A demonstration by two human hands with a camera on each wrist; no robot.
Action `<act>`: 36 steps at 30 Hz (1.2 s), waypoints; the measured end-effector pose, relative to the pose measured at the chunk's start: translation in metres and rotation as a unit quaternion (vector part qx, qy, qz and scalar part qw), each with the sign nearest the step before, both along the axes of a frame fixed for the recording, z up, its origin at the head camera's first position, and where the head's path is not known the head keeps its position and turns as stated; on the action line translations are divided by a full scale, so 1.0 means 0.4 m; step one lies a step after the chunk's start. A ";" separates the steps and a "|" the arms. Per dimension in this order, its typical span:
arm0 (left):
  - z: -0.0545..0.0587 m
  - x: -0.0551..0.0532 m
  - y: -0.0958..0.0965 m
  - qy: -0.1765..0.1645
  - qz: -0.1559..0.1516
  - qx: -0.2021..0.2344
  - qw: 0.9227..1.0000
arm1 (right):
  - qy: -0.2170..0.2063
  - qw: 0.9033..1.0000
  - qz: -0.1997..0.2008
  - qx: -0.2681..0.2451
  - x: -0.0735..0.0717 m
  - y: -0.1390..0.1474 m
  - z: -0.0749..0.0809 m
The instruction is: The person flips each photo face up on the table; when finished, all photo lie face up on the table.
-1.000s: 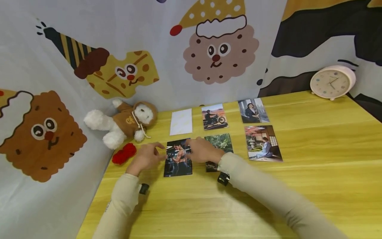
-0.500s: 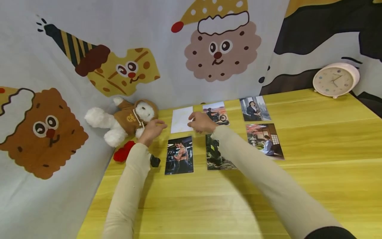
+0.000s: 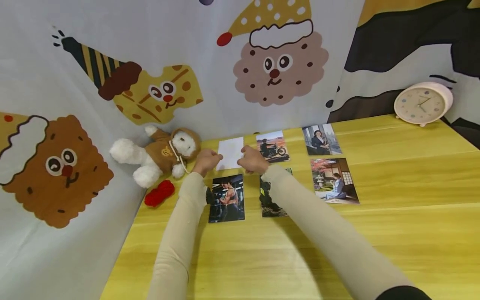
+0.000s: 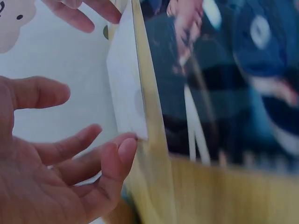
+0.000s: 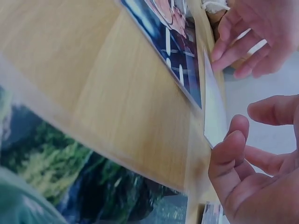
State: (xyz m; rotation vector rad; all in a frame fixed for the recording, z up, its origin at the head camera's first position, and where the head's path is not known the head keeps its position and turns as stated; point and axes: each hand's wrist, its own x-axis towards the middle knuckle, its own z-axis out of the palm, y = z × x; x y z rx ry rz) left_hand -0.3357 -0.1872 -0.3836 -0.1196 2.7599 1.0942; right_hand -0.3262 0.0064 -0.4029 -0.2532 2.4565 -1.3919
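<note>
A blank white card (image 3: pixel 229 153) lies on the yellow wooden table, near the wall. My left hand (image 3: pixel 207 161) is at its left edge; in the left wrist view a fingertip touches the card's corner, and the thumb stands apart. On the right edge is my right hand (image 3: pixel 253 160), fingers partly bent; the right wrist view shows its fingertips beside the white card (image 5: pixel 215 112), thumb off it. Contact there is hard to tell. Just below sits a gym photo (image 3: pixel 227 200). A forest photo (image 3: pixel 268 205) is partly covered by my right sleeve.
Right of the white card lies a motorcycle photo (image 3: pixel 273 146). Farther right are an office portrait photo (image 3: pixel 321 140) and a garden photo (image 3: pixel 334 181). A plush toy (image 3: pixel 161 151) and a red knitted piece (image 3: pixel 159 194) sit at left. A round clock (image 3: pixel 423 104) stands back right.
Both hands have moved from the gym photo's sides up toward the wall, to the white card's two edges. In the last half second they have come closer to the card.
</note>
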 end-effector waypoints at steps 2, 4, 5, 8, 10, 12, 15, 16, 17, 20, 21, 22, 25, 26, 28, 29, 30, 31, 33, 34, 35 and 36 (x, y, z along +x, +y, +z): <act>-0.006 -0.001 0.002 -0.003 0.015 0.002 1.000 | 0.000 1.000 -0.002 0.005 0.000 -0.005 -0.003; -0.009 -0.001 0.002 0.001 0.027 0.001 1.000 | -0.006 1.000 -0.009 -0.003 -0.001 -0.008 -0.002; -0.010 0.000 0.002 0.003 0.029 -0.001 1.000 | -0.013 1.000 -0.014 -0.018 -0.001 -0.009 0.000; -0.009 0.004 0.002 0.021 0.023 -0.016 0.999 | -0.042 0.994 -0.047 -0.087 -0.006 -0.007 0.008; -0.007 0.009 0.003 0.028 0.011 -0.032 0.999 | -0.057 0.987 -0.069 -0.133 -0.009 -0.003 0.014; -0.004 0.014 0.005 0.032 -0.010 -0.058 0.998 | -0.062 0.982 -0.083 -0.157 -0.011 0.003 0.018; 0.000 0.018 0.011 0.027 -0.044 -0.100 0.994 | -0.066 0.980 -0.082 -0.170 -0.013 0.007 0.018; 0.000 0.018 0.014 0.027 -0.053 -0.111 0.992 | -0.066 0.979 -0.080 -0.175 -0.014 0.007 0.017; 0.001 0.017 0.017 0.025 -0.061 -0.118 0.991 | -0.067 0.978 -0.081 -0.182 -0.015 0.008 0.015; 0.001 0.020 0.023 0.025 -0.066 -0.121 0.990 | -0.068 0.971 -0.088 -0.209 -0.022 0.005 0.007; 0.001 0.022 0.025 0.024 -0.067 -0.117 0.991 | -0.068 0.969 -0.092 -0.220 -0.023 0.005 0.005; 0.001 0.021 0.029 0.025 -0.068 -0.111 0.991 | -0.068 0.966 -0.096 -0.230 -0.025 0.004 0.004; 0.003 0.021 0.039 0.026 -0.085 -0.095 0.992 | -0.072 0.958 -0.104 -0.258 -0.029 0.002 0.002; 0.004 0.020 0.042 0.027 -0.094 -0.094 0.991 | -0.073 0.956 -0.107 -0.264 -0.029 0.001 0.002; 0.005 0.020 0.048 0.038 -0.114 -0.097 0.988 | -0.075 0.952 -0.111 -0.277 -0.029 -0.002 0.004; 0.006 0.020 0.050 0.045 -0.122 -0.095 0.987 | -0.076 0.949 -0.112 -0.285 -0.029 -0.004 0.005; 0.006 0.020 0.051 0.053 -0.128 -0.092 0.986 | -0.077 0.947 -0.113 -0.292 -0.029 -0.006 0.007; 0.007 0.020 0.051 0.060 -0.131 -0.085 0.986 | -0.077 0.944 -0.112 -0.300 -0.029 -0.008 0.008; 0.009 0.020 0.049 0.072 -0.134 -0.057 0.987 | -0.076 0.941 -0.110 -0.311 -0.028 -0.011 0.013; 0.011 0.020 0.047 0.073 -0.132 -0.034 0.988 | -0.075 0.940 -0.108 -0.315 -0.028 -0.013 0.016; 0.012 0.021 0.045 0.071 -0.132 -0.010 0.989 | -0.074 0.940 -0.107 -0.316 -0.028 -0.015 0.018; 0.013 0.021 0.044 0.068 -0.132 0.011 0.989 | -0.072 0.940 -0.106 -0.315 -0.027 -0.016 0.021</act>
